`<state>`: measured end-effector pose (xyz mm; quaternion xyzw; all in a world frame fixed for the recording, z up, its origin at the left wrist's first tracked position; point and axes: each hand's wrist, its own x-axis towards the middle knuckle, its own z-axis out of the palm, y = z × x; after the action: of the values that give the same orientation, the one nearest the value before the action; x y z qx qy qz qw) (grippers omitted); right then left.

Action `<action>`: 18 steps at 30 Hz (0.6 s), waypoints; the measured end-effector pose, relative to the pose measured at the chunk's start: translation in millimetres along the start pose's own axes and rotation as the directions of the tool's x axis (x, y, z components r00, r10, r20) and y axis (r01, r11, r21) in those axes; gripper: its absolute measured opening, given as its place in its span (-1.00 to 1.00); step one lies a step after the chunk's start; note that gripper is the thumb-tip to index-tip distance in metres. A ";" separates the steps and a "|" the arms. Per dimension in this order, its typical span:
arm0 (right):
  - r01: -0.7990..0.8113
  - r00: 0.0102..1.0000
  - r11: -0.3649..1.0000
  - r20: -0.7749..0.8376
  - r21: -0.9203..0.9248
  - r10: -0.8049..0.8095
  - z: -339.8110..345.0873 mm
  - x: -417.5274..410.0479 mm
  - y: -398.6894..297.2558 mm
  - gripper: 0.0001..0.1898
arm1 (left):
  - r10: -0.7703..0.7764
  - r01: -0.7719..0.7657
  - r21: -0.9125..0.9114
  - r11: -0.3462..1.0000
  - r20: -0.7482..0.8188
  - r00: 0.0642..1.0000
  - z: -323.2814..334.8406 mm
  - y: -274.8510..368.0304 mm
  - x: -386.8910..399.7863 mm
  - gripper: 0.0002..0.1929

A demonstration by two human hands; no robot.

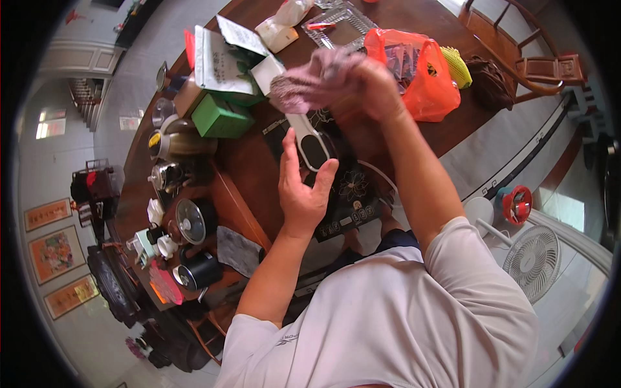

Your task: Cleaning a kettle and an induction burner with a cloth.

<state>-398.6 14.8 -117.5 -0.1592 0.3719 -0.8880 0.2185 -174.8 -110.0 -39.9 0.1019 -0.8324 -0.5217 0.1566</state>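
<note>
My left hand (305,199) grips the lower end of a white handheld device (314,148) with a dark oval panel, thumb on one side and fingers on the other. My right hand (381,89), slightly blurred, clutches a bunched pinkish cloth (308,87). The cloth hangs over the device's far end and hides it. Beneath both hands lies a black glass-topped cooking plate (353,186) with a printed flower and touch symbols along its near edge.
On the wooden table (242,169), a green box (220,116), a white printed pouch (223,63), and an electric kettle (187,140) stand left. A red plastic bag (432,99) and a glass tray (339,24) sit beyond. A fan (531,262) stands at right.
</note>
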 end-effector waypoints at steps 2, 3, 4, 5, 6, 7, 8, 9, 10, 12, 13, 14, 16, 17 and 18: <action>-0.113 0.989 0.969 0.114 0.218 0.090 13.1 -28.7 28.0 -0.76 | -0.041 0.042 0.014 0.999 -0.025 0.999 2.9 11.6 -0.4 -0.19; -0.257 0.966 0.955 0.081 0.149 0.247 21.5 -40.7 39.1 -0.74 | -0.064 0.064 -0.011 0.998 -0.025 0.998 1.4 11.3 -2.5 -0.18; -0.236 0.967 0.967 0.118 0.093 0.224 43.6 -49.4 41.7 -0.74 | -0.051 0.051 0.006 0.999 -0.030 0.998 1.2 10.7 -3.1 -0.18; -0.045 0.987 0.978 0.140 -0.205 0.075 39.5 -50.4 66.7 -0.77 | -0.030 0.031 0.020 0.999 -0.026 0.999 4.7 11.9 -1.4 -0.19; -0.112 0.988 0.985 0.091 -0.134 0.125 40.4 -48.4 69.4 -0.77 | -0.032 0.033 0.025 0.999 -0.025 0.999 3.9 9.8 -1.2 -0.19; -0.175 0.983 0.983 0.045 -0.059 0.178 40.3 -46.0 69.7 -0.78 | 0.004 -0.004 0.020 1.000 -0.017 1.000 3.4 6.1 -1.6 -0.16; -0.200 0.973 0.978 -0.105 0.066 0.206 34.3 -39.8 68.4 -0.75 | 0.041 -0.041 0.013 0.999 -0.008 0.999 3.4 3.7 -1.9 -0.13; -0.199 0.938 0.961 -0.248 0.191 0.243 24.3 -29.8 65.9 -0.73 | 0.045 -0.045 0.016 0.999 -0.007 0.999 4.9 3.2 -0.9 -0.13; -0.074 0.961 0.877 -0.202 0.474 0.190 25.3 -20.9 50.2 -0.70 | 0.021 -0.021 0.004 1.000 -0.015 1.000 4.8 2.1 -2.9 -0.13; 0.003 0.972 0.826 -0.196 0.563 0.131 16.8 2.2 28.4 -0.63 | 0.064 -0.062 0.107 0.992 -0.014 0.998 3.6 -4.5 -2.8 -0.13; 0.031 0.977 0.817 -0.190 0.576 0.097 13.9 13.4 22.1 -0.59 | 0.064 -0.062 0.110 0.992 -0.014 0.998 4.3 -1.2 -2.2 -0.13; 0.031 0.977 0.815 -0.189 0.578 0.097 15.1 17.7 20.2 -0.59 | 0.033 -0.031 0.084 0.996 -0.017 0.999 5.7 4.3 -1.7 -0.14; 0.034 0.974 0.823 -0.204 0.567 0.101 34.1 29.3 2.6 -0.49 | -0.002 0.004 0.064 0.998 -0.033 0.999 4.0 5.6 -2.8 -0.15; 0.029 0.975 0.822 -0.198 0.569 0.103 33.2 35.6 -1.9 -0.49 | 0.034 -0.032 0.101 0.994 -0.026 0.999 3.3 2.5 -2.7 -0.15; 0.011 0.963 0.802 -0.222 0.597 0.152 25.7 45.6 -6.8 -0.45 | 0.072 -0.069 0.137 0.988 -0.018 0.997 4.2 0.4 -1.1 -0.15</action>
<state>-428.0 -19.2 -89.8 0.0483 0.1071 -0.9636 0.2400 -175.3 -106.0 -41.5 0.0887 -0.8673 -0.4567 0.1769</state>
